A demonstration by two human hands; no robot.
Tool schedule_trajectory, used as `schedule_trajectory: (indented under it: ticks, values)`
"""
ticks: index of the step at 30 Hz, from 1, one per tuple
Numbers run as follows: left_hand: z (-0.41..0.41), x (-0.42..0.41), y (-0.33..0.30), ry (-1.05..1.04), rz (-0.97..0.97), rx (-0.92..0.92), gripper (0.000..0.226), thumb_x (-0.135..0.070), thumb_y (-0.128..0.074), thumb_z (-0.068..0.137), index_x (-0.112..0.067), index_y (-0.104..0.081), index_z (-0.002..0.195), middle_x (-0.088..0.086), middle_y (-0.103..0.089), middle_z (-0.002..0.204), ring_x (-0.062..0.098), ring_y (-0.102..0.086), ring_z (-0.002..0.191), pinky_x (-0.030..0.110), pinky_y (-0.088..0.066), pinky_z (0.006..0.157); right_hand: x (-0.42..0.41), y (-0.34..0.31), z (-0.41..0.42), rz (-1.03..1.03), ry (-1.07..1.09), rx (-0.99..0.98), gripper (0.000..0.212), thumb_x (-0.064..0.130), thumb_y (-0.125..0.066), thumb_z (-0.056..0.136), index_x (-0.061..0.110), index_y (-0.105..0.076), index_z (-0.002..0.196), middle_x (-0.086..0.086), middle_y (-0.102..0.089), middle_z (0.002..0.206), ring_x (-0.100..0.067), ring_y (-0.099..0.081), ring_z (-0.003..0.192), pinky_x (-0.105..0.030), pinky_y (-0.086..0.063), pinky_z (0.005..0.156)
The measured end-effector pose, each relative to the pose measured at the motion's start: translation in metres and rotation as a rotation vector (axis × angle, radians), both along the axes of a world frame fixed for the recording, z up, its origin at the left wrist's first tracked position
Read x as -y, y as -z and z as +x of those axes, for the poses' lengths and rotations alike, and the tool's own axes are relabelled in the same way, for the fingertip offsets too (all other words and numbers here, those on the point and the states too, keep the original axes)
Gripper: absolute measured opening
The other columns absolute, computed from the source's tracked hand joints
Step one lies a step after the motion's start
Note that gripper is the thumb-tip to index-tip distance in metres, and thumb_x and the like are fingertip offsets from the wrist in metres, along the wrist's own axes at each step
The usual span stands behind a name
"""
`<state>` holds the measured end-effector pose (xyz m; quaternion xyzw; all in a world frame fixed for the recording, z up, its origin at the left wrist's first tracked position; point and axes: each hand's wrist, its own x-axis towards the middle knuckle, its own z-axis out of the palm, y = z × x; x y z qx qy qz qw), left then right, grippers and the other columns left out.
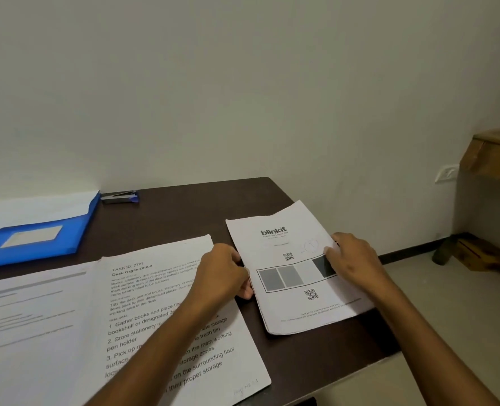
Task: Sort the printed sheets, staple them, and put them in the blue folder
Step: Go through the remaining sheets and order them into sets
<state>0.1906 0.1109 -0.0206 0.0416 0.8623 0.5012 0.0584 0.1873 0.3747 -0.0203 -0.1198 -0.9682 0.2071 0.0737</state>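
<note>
Both hands hold a small stack of printed sheets, the one w/ the "blinkit" heading (pixel 294 268), on the right part of the dark surface (pixel 178 218). The left hand (pixel 224 273) grips the left edge of this stack, fingers curled under the paper and thumb on top. The right hand (pixel 352 259) holds the right edge; its fingers are bent and press on the top page near a dark printed block. The stack lies tilted, its far end turned to the left, and its near right corner reaches over the surface edge.

Just left of it, under the left forearm, lies a larger sheet w/ the heading "Desk Organization" (pixel 155 303), flat on the surface. Its right edge is close to the blinkit stack, but I cannot tell if they touch. Further left is another printed sheet (pixel 32 317), blurred, text not readable; its right side goes under the Desk Organization sheet.

At the far left lies the blue folder (pixel 38 241), w/ a pale label on the cover and some white paper (pixel 38 206) showing at its far side. Just right of the folder's far corner, near the wall, is the stapler (pixel 120 197), silver and blue, lying alone.

On the right, beyond the surface, a wooden piece of furniture (pixel 494 156) and a wall socket (pixel 446 173) are seen.
</note>
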Motion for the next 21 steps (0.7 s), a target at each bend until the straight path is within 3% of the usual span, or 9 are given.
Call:
schedule_trajectory:
  ticks: [1, 3, 4, 9, 14, 16, 19, 21]
  values:
    - [0.001, -0.001, 0.000, -0.003, -0.025, -0.008, 0.018, 0.010, -0.055, 0.092, 0.000, -0.070, 0.093, 0.010, -0.076, 0.066, 0.024, -0.077, 0.060, 0.044, -0.067, 0.075, 0.001, 0.000, 0.000, 0.013, -0.017, 0.003, 0.013, 0.021, -0.052, 0.104, 0.012, -0.061, 0.107, -0.006, -0.064, 0.100, -0.035, -0.062, 0.101, -0.035, -0.038, 0.073]
    - [0.003, -0.002, 0.000, -0.011, -0.084, -0.022, 0.015, 0.007, -0.057, 0.092, -0.002, -0.069, 0.095, 0.008, -0.076, 0.066, 0.020, -0.076, 0.058, 0.044, -0.066, 0.076, 0.002, 0.001, 0.000, 0.019, -0.031, -0.005, 0.033, 0.018, -0.055, 0.104, 0.010, -0.055, 0.136, -0.012, -0.065, 0.124, -0.035, -0.061, 0.116, -0.037, -0.041, 0.085]
    - [0.004, -0.002, 0.000, -0.015, -0.115, -0.034, 0.014, 0.006, -0.058, 0.092, -0.003, -0.069, 0.095, 0.007, -0.076, 0.065, 0.018, -0.076, 0.056, 0.043, -0.066, 0.076, 0.003, 0.002, 0.001, 0.025, -0.029, -0.017, 0.039, 0.016, -0.056, 0.103, 0.009, -0.051, 0.141, -0.013, -0.064, 0.130, -0.035, -0.060, 0.119, -0.037, -0.041, 0.087]
    - [0.010, -0.002, 0.000, -0.004, -0.251, -0.101, 0.016, 0.003, -0.060, 0.094, -0.004, -0.072, 0.087, 0.004, -0.076, 0.064, 0.011, -0.074, 0.053, 0.036, -0.066, 0.071, 0.002, 0.007, 0.003, 0.016, -0.026, -0.048, 0.038, 0.014, -0.060, 0.103, 0.009, -0.058, 0.141, -0.013, -0.065, 0.134, -0.031, -0.062, 0.119, -0.032, -0.043, 0.086]
    - [0.016, 0.004, -0.005, 0.015, -0.270, -0.164, 0.010, -0.005, -0.064, 0.098, -0.006, -0.073, 0.096, 0.002, -0.076, 0.068, 0.009, -0.074, 0.056, 0.038, -0.066, 0.072, -0.004, 0.013, 0.003, 0.039, -0.020, -0.092, 0.027, 0.016, -0.059, 0.102, 0.007, -0.071, 0.124, -0.013, -0.072, 0.110, -0.026, -0.064, 0.092, -0.029, -0.044, 0.067]
    - [0.022, 0.014, -0.011, 0.012, -0.227, -0.192, 0.010, -0.008, -0.066, 0.099, -0.004, -0.073, 0.106, 0.001, -0.076, 0.071, 0.007, -0.074, 0.060, 0.035, -0.066, 0.070, -0.003, 0.013, 0.005, 0.070, 0.014, -0.112, 0.029, 0.022, -0.061, 0.102, 0.008, -0.070, 0.125, -0.015, -0.069, 0.109, -0.030, -0.061, 0.095, -0.032, -0.044, 0.071]
    - [0.028, 0.045, -0.026, -0.017, -0.148, -0.184, 0.031, -0.012, -0.071, 0.098, -0.015, -0.067, 0.129, -0.002, -0.077, 0.079, 0.006, -0.074, 0.066, 0.023, -0.059, 0.062, 0.011, 0.007, 0.013, 0.089, 0.037, -0.161, 0.035, 0.026, -0.063, 0.102, 0.009, -0.065, 0.132, -0.015, -0.064, 0.117, -0.030, -0.057, 0.106, -0.034, -0.042, 0.079]
    - [0.025, 0.079, -0.034, -0.052, -0.170, -0.191, 0.038, -0.014, -0.075, 0.096, -0.020, -0.065, 0.131, -0.003, -0.077, 0.082, 0.005, -0.074, 0.069, 0.025, -0.059, 0.065, 0.032, -0.001, 0.022, 0.043, -0.010, -0.196, 0.038, 0.029, -0.065, 0.102, 0.014, -0.063, 0.136, -0.010, -0.064, 0.123, -0.026, -0.059, 0.108, -0.034, -0.044, 0.082]
